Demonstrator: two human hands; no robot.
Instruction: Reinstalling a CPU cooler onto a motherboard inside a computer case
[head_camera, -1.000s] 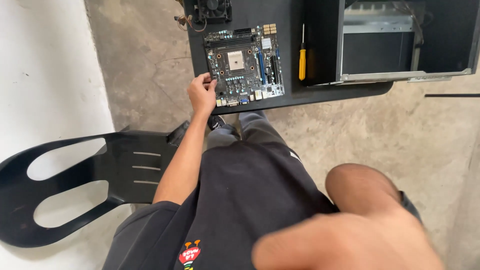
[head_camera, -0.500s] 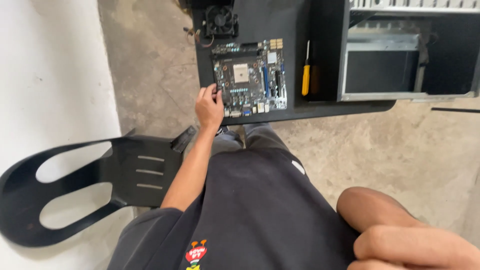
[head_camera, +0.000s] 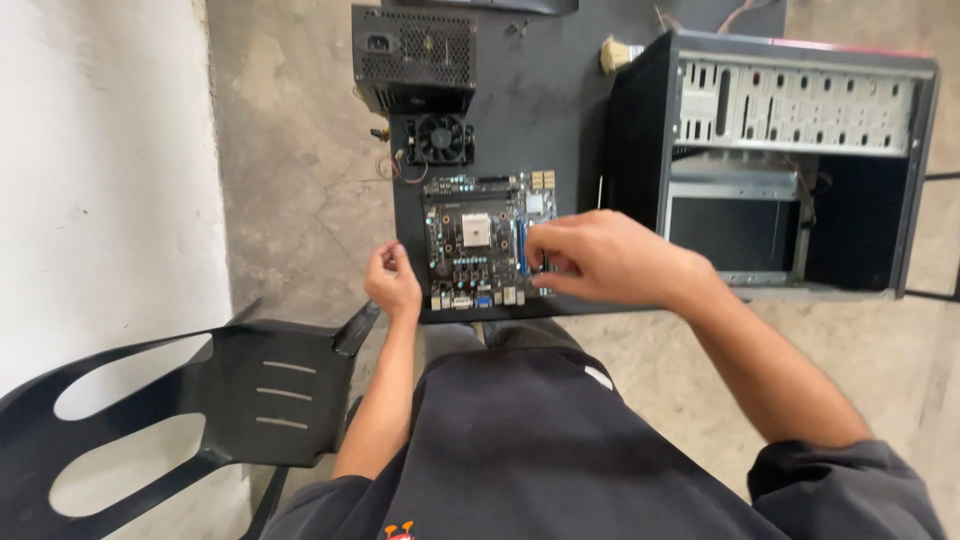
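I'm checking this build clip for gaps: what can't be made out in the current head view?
- Right edge of the motherboard: covered by the right hand.
- Whether its fingers hold anything: blurred.
- Computer case interior: dark, mostly unreadable.
- Left hand, near the board's corner: contact unclear.
- Power supply: top cut off by the frame.

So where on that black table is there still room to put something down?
The barest patch of the table lies between the power supply and the computer case, above the motherboard. The near edge is crowded: the board, the left hand and the right hand fill it. The cooling fan takes the left strip.
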